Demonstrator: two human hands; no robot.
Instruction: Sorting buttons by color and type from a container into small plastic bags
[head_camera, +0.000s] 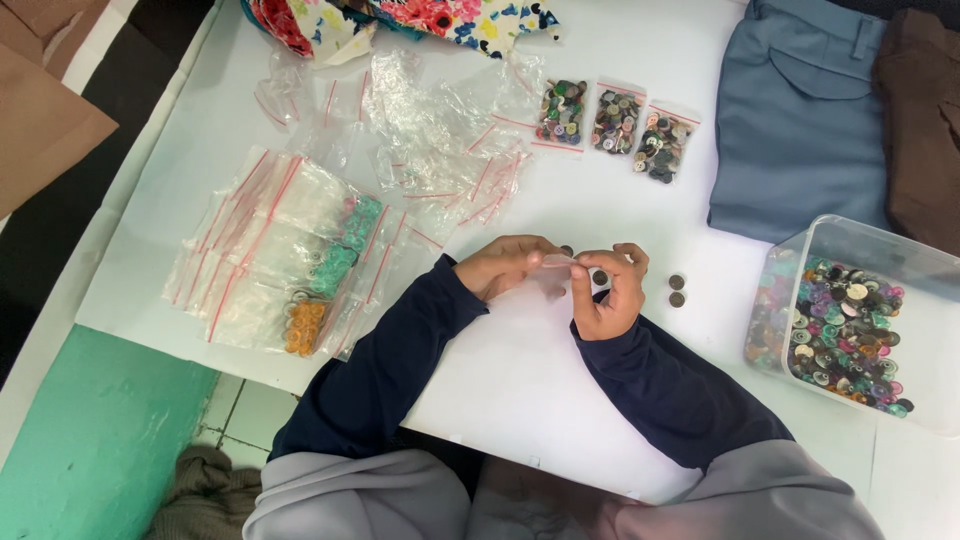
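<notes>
Both my hands meet over the white table (520, 370) and pinch a small clear zip bag (556, 263) between them. My left hand (508, 264) grips its left edge, my right hand (610, 292) its right edge. A dark button (599, 277) shows by my right fingers. Two more dark buttons (677, 291) lie on the table just right of my right hand.
A clear plastic tub (860, 240) of mixed coloured buttons stands at the right. Three filled button bags (612, 122) lie at the back. Empty zip bags (440, 130) are piled at back centre, filled ones (290, 250) at left. Folded blue trousers (800, 110) lie at the back right.
</notes>
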